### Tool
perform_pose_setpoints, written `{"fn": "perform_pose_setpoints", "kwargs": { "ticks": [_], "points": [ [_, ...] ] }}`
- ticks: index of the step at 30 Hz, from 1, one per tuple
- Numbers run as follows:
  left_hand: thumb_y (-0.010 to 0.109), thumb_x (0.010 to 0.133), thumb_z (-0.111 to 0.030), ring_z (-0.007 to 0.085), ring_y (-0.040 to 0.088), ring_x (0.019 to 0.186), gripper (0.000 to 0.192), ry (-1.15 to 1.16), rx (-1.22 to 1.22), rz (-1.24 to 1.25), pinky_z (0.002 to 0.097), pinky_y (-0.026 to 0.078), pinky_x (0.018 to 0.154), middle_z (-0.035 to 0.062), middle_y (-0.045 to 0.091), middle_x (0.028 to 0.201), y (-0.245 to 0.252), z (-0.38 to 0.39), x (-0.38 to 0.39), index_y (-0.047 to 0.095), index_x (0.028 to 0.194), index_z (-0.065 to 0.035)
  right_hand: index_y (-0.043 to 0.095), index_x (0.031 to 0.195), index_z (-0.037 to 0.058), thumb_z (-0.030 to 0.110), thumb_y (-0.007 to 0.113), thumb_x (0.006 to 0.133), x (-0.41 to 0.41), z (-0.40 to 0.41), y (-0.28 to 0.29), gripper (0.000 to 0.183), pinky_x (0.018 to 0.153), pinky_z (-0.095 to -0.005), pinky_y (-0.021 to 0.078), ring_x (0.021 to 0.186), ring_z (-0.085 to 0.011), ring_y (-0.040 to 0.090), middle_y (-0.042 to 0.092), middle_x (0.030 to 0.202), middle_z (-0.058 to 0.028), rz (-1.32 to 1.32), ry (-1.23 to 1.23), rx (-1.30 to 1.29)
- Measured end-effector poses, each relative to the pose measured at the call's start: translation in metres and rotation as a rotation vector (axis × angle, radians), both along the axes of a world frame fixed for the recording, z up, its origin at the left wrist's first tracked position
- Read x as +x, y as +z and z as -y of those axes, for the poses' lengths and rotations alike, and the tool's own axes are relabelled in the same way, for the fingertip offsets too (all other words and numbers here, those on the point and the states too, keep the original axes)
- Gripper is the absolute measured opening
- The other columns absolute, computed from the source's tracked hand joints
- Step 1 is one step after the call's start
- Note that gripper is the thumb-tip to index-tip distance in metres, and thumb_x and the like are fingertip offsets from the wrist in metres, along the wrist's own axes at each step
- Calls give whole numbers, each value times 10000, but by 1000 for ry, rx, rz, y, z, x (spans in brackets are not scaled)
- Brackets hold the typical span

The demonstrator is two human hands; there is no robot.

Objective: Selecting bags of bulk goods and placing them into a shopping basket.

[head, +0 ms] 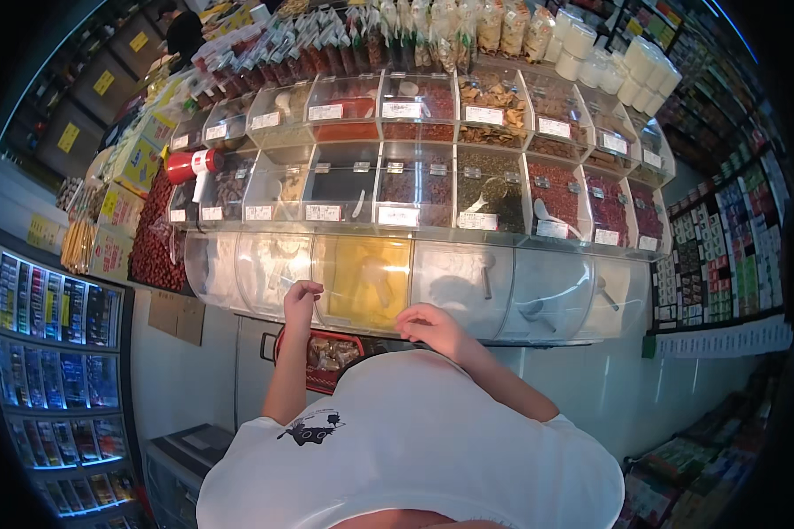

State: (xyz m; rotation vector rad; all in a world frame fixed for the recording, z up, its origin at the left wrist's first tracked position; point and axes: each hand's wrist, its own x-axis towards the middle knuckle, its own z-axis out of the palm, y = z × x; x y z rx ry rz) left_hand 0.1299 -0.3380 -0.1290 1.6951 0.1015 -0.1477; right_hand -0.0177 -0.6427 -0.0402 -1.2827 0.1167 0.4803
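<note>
My left hand is raised over the seam between a bin of white powder and a bin of yellow grain or meal, its fingers loosely curled. At the front edge of the yellow bin is my right hand, fingers bent, near the neighbouring white bin. No object shows in either hand; whether they touch the clear lids cannot be told. A scoop lies in the yellow bin, and another scoop in the white bin to its right.
Behind rise two tiers of lidded spice bins with labels and scoops. A red and white megaphone sits at left beside dried red chillies or dates. A red basket is below the counter. A person is far back left.
</note>
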Motion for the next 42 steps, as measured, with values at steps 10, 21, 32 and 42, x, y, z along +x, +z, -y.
{"fn": "perform_pose_setpoints", "kwargs": {
  "ticks": [10,21,32,42],
  "points": [
    [493,935,-28,243,590,769,232,-1135,-880,793,361,483,713,144,598,921,344,54,27,707,991,42,612,1167,7,75,575,944,79,10,52,236,830,-316,526,952,-176,647,680,1056,-107,141,-599,-186],
    [610,810,-101,217,540,591,77,-1106,-439,523,349,480,610,53,632,841,421,47,35,674,775,-123,609,1169,16,80,584,949,165,33,144,230,841,-284,503,940,-146,644,688,1066,-81,354,-603,-428],
    [352,606,156,267,614,947,710,-1085,-387,469,376,454,909,137,635,987,282,65,90,553,1277,41,611,1212,-21,470,661,823,416,205,177,628,977,-424,482,1144,-362,609,631,1209,-231,484,-749,-1469],
    [359,572,209,214,591,984,761,-307,-285,-152,357,463,929,87,592,1019,153,51,47,555,1279,7,665,1155,4,366,646,814,544,271,145,498,892,-451,533,1097,-360,645,652,1204,-198,206,-811,-1500]
  ]
}}
